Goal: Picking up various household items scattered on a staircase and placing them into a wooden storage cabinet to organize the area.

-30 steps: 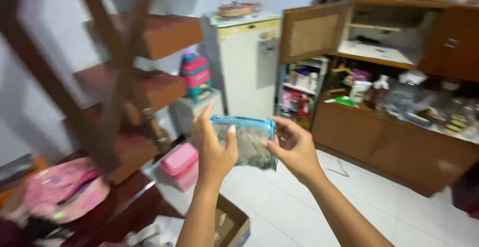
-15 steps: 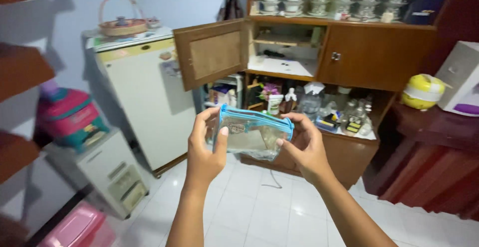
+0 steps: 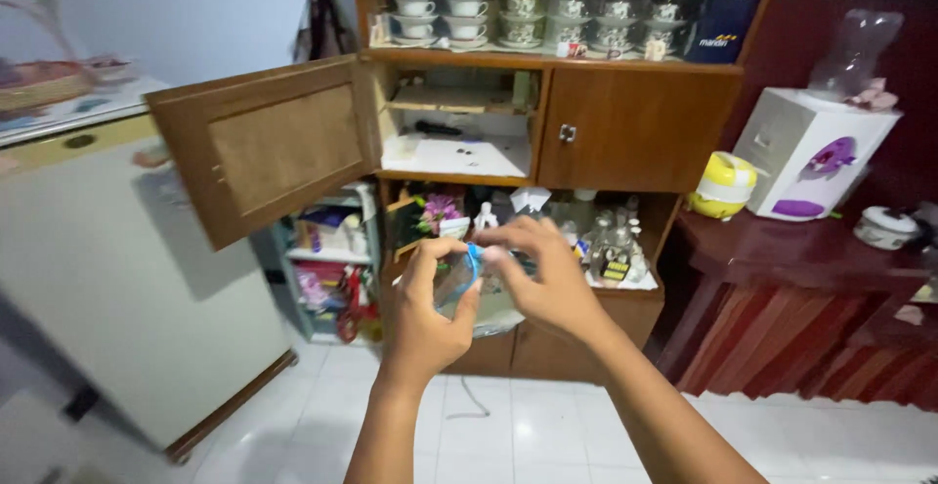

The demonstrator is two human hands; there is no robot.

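Fingers of both hands, left hand [image 3: 427, 313] and right hand [image 3: 547, 284], pinch a clear zip pouch with blue trim [image 3: 461, 279] between them (mostly hidden). Beyond them stands the wooden cabinet [image 3: 635, 127], its door [image 3: 259, 147] open up-left; the pouch seems about ready for shelving.

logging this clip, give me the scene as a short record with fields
left hand: left hand grips the clear pouch with blue zip from the left
right hand: right hand covers the pouch's right side, fingers curled over its top
behind: wooden cabinet, its left door swung open
top shelf: teacups in a row
left: white fridge
right: yellow pot beside a white dispenser
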